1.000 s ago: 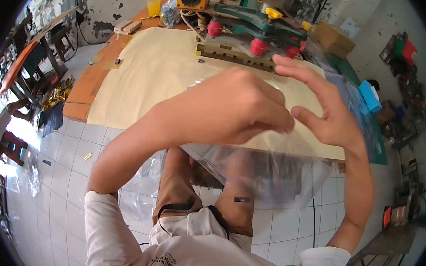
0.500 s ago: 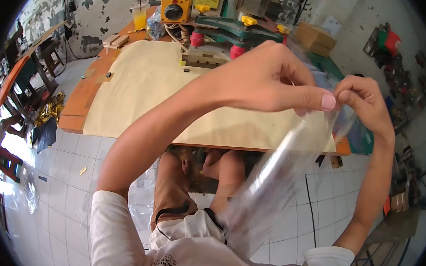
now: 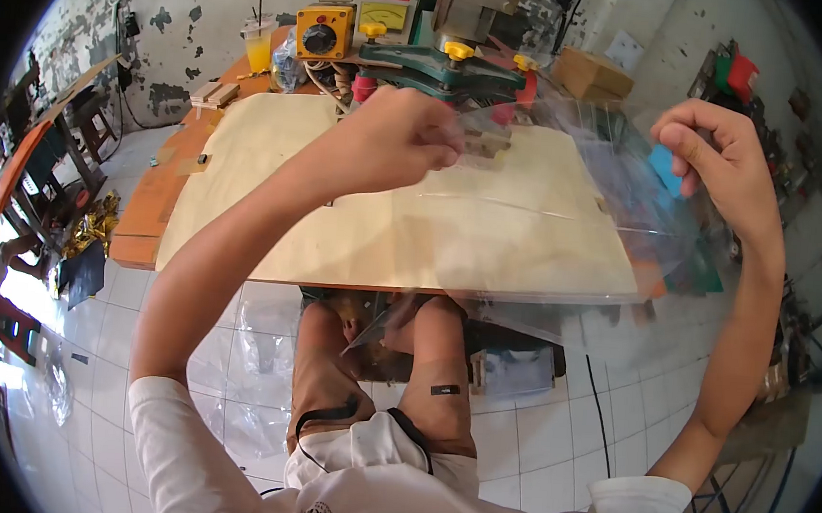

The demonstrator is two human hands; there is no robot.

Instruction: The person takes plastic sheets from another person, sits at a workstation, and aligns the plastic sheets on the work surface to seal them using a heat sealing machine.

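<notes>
A clear plastic sheet is spread wide between my two hands, over the table's front half and down past its edge. My left hand pinches its left side, fingers closed. On the other side my right hand is raised above the table's right end, thumb and fingertips pressed together at the sheet's upper right. A small bright blue piece shows just below those fingertips; whether it is held or lies behind them I cannot tell. Beneath the sheet lies cream-coloured paper covering the tabletop.
A green clamp-like machine with yellow knobs stands at the back, beside a yellow box with a black dial. Left of it are a cup of orange drink and wooden blocks. A cardboard box sits back right.
My hands have moved apart, the left one leftward and the right one slightly rightward. The plastic sheet, bunched and hanging before, is now opened out between them.
</notes>
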